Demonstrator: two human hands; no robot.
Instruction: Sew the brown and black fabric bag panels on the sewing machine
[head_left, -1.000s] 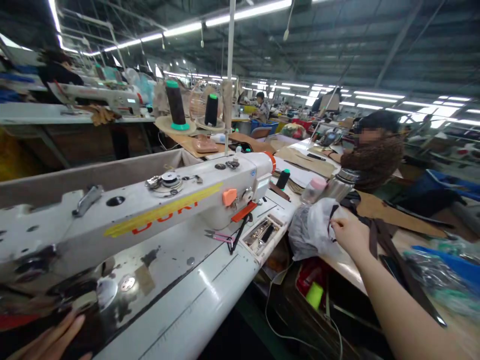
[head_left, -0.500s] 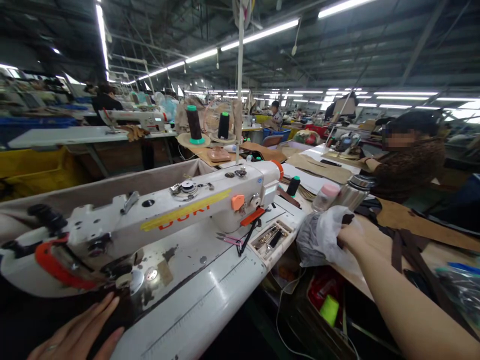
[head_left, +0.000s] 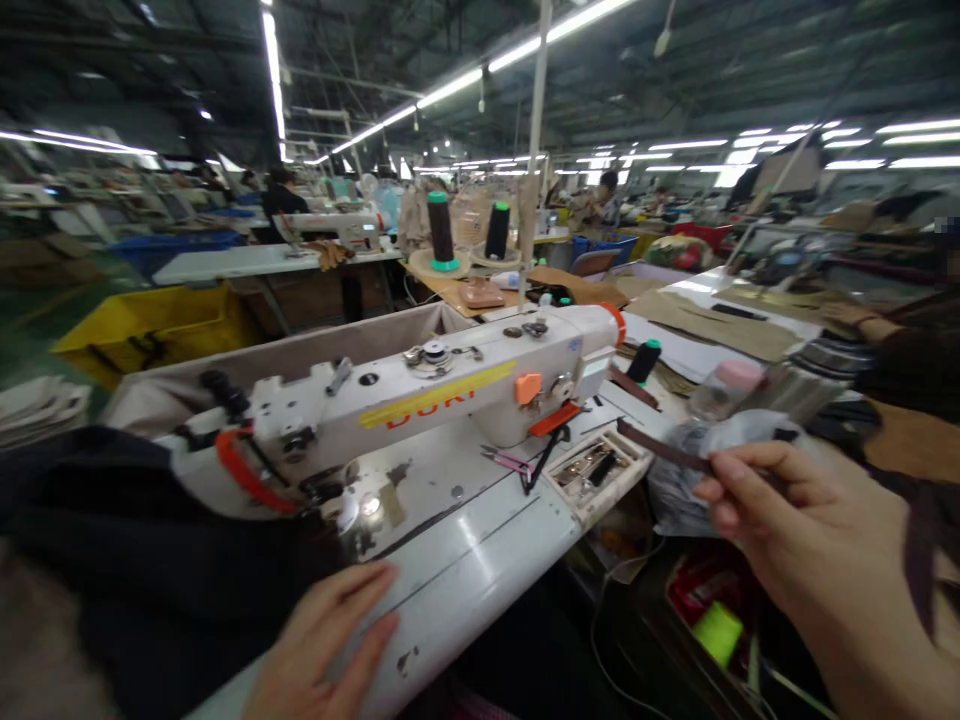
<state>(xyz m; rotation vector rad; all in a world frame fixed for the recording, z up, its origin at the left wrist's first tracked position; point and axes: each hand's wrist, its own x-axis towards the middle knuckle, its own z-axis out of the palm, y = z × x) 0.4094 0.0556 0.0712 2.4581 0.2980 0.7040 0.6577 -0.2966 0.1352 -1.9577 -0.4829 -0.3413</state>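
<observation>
Right hand (head_left: 795, 520) pinches a dark strap (head_left: 664, 450), which runs off toward ten o'clock over a crumpled plastic bag (head_left: 697, 470). At six o'clock, a lime-green spool (head_left: 716, 632) sits in a bin. Left hand (head_left: 322, 645) lies flat and open on the table (head_left: 480, 570), beside dark fabric (head_left: 150, 560). At twelve o'clock from it stands the sewing machine (head_left: 420, 395); a parts tray (head_left: 592, 468) sits between the hands.

one thin dark brown strap (head_left: 664, 450), pinched in my right hand (head_left: 802, 530), running level leftward over the clear plastic bag (head_left: 690, 480), slightly blurred
</observation>
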